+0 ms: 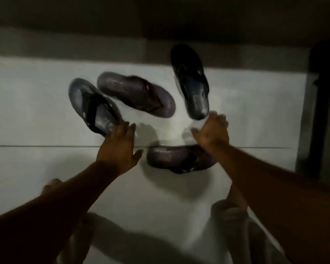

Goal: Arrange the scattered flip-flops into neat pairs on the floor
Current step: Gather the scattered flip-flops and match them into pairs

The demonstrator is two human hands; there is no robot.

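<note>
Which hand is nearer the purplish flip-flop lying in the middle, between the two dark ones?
Left. The left hand is just below that purplish flip-flop, touching the bluish dark flip-flop beside it. The right hand is farther off, at the heel of the black flip-flop.

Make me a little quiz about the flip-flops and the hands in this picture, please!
1. How many flip-flops lie on the floor?
2. True or false: the flip-flops already sit in neat pairs.
3. Which hand reaches the far-left flip-flop? A) left hand B) right hand

Key:
1. Four: the far-left one, the middle flip-flop, the far-right flip-flop and the near flip-flop.
2. False; they point different ways, scattered.
3. A. The left hand has its fingers at that flip-flop's near end; the right hand is at the far-right one's near end. Blur hides whether either grips.
</note>
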